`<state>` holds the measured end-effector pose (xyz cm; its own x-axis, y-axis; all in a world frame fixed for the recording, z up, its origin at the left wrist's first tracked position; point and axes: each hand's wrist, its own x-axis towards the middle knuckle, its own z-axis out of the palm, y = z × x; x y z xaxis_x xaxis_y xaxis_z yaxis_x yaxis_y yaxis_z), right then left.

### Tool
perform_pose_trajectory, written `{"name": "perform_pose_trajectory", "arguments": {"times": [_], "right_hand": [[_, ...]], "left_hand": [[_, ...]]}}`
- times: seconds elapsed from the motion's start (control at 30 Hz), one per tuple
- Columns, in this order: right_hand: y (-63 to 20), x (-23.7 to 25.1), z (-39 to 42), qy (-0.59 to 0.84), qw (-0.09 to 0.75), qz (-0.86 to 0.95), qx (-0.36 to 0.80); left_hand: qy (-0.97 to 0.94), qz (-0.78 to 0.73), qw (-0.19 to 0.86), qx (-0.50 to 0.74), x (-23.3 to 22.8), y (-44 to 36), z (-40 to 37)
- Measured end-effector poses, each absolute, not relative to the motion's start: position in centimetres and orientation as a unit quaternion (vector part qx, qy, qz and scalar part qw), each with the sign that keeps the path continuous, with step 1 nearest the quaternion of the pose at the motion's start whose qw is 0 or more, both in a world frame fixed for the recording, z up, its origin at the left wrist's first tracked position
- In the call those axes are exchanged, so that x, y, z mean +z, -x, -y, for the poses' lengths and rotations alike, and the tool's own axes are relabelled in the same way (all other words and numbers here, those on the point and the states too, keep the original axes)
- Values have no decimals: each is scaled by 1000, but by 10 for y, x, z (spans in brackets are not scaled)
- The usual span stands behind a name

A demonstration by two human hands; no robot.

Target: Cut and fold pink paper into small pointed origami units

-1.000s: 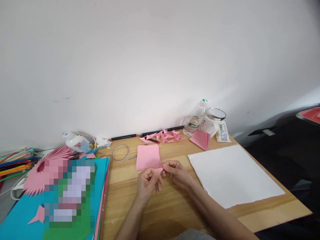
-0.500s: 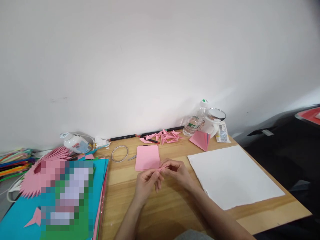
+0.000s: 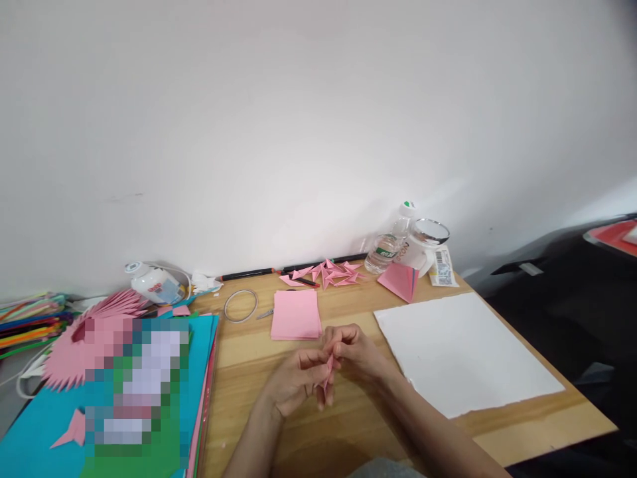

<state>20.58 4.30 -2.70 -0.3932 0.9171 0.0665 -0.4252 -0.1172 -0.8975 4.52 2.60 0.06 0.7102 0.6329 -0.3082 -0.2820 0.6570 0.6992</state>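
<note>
Left hand (image 3: 296, 380) and right hand (image 3: 355, 350) pinch one small folded pink piece (image 3: 328, 369) between fingertips – held upright. Pink paper stack (image 3: 295, 315) lies at 12 o'clock, just beyond the hands

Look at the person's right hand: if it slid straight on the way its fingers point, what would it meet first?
The right hand points left toward the left hand; the small folded pink paper pinched between them comes first, then the left fingers. Depth is hard to judge.

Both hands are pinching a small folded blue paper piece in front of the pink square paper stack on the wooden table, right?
Not quite: the head view shows the small folded paper piece is pink, not blue. The left hand and right hand pinch it in front of the pink square paper stack on the wooden table.
</note>
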Motion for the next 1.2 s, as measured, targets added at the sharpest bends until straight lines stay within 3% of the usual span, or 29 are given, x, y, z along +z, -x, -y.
{"name": "perform_pose_trajectory", "arguments": {"times": [0.13, 0.2, 0.27, 0.37, 0.67, 1.0, 1.2], "right_hand": [[-201, -29, -51, 331, 496, 484, 641], [-198, -28, -58, 407, 493, 600, 481], [-194, -30, -61, 424, 440, 731, 304], [-189, -36, -56, 392, 324, 843, 175], [-183, -8, -97, 424, 204, 874, 120], [-132, 15, -170, 402, 56, 910, 85], [-133, 23, -164, 397, 44, 911, 99]], "left_hand": [[-335, -280, 841, 321, 1, -46, -25], [-318, -299, 803, 406, 3, -43, -29], [-264, -340, 743, 513, 3, -39, -35], [-176, -422, 615, 643, -4, -31, -48], [-168, -479, 510, 695, -31, -37, -53], [-224, -483, 522, 666, -27, -34, -52], [-239, -494, 527, 648, -25, -35, -50]]}}
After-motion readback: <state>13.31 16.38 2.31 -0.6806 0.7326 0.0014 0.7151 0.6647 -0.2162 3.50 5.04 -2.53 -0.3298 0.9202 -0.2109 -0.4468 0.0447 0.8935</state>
